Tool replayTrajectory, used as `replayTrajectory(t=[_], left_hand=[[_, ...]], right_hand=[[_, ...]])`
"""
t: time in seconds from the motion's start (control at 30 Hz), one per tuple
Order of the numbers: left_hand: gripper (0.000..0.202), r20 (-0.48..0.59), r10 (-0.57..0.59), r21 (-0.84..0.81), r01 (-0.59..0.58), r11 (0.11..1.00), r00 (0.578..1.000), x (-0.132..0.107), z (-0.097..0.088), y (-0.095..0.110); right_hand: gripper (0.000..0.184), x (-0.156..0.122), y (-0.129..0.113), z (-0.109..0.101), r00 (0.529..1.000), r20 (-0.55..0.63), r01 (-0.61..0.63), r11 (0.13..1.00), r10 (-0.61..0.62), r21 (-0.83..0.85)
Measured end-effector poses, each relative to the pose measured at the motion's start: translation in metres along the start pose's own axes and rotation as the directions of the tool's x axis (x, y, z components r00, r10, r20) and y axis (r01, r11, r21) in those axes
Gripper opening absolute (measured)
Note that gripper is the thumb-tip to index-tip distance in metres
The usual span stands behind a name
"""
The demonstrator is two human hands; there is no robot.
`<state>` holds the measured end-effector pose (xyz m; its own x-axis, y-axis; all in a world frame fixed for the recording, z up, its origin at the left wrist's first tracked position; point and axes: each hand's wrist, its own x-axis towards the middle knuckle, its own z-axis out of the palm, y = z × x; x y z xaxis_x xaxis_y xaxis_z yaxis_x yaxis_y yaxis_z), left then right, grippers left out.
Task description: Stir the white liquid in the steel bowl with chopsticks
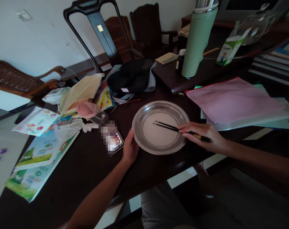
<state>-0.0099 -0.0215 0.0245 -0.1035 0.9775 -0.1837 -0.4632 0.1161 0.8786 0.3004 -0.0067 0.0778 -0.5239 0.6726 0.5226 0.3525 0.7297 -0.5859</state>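
A round metal dish rests on the dark table and contains a cloudy whitish liquid. My left hand grips its left rim, thumb along the edge, while the other fingers are partly hidden below. Closed round a pair of black chopsticks, my right hand is at the dish's right rim. The chopsticks' tips are close together over the middle of the dish; whether they dip into the liquid is hard to tell. A lit phone, partly blurred out, lies just left of my left hand.
Booklets, a tissue pack and a pink cup-like item lie at left. Behind the dish is a black bag. A green thermos stands at back right, near a pink zip pouch and a glass teapot.
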Motion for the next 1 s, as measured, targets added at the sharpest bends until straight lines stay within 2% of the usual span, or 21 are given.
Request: replayTrajectory(t=[0.17,0.37,0.47,0.57,0.73,0.83,1.0], left_hand=[[0.038,0.002,0.003,-0.008,-0.003,1.0,1.0,-0.001,0.002,0.001],[0.033,0.001,0.002,-0.006,-0.002,1.0,1.0,-0.002,0.003,0.001],[0.033,-0.003,0.002,-0.008,-0.002,1.0,1.0,-0.001,0.002,0.001],[0.034,-0.011,0.002,0.007,-0.002,1.0,1.0,-0.001,0.002,0.0],[0.035,-0.009,0.005,0.009,-0.004,1.0,1.0,0.0,0.0,-0.001],[0.036,-0.014,-0.003,0.001,0.003,1.0,1.0,0.0,0.0,-0.001],[0.037,-0.003,-0.005,0.013,0.005,1.0,1.0,-0.001,0.0,0.0]], right_hand=[[0.017,0.0,0.001,-0.016,0.995,-0.102,-0.002,0.995,-0.009,-0.102],[0.032,-0.007,-0.014,-0.033,0.99,-0.135,0.032,0.999,-0.032,0.0],[0.028,-0.006,-0.018,-0.029,0.996,-0.065,0.06,0.996,-0.056,0.06],[0.019,-0.005,-0.017,-0.015,0.999,-0.015,0.035,0.994,-0.034,0.103],[0.017,-0.001,-0.005,0.001,1.0,0.005,-0.001,0.996,0.0,0.091],[0.015,0.001,0.0,-0.002,1.0,-0.017,-0.009,1.0,0.009,0.023],[0.018,-0.003,-0.002,-0.021,0.992,-0.124,-0.026,0.999,0.021,-0.034]])
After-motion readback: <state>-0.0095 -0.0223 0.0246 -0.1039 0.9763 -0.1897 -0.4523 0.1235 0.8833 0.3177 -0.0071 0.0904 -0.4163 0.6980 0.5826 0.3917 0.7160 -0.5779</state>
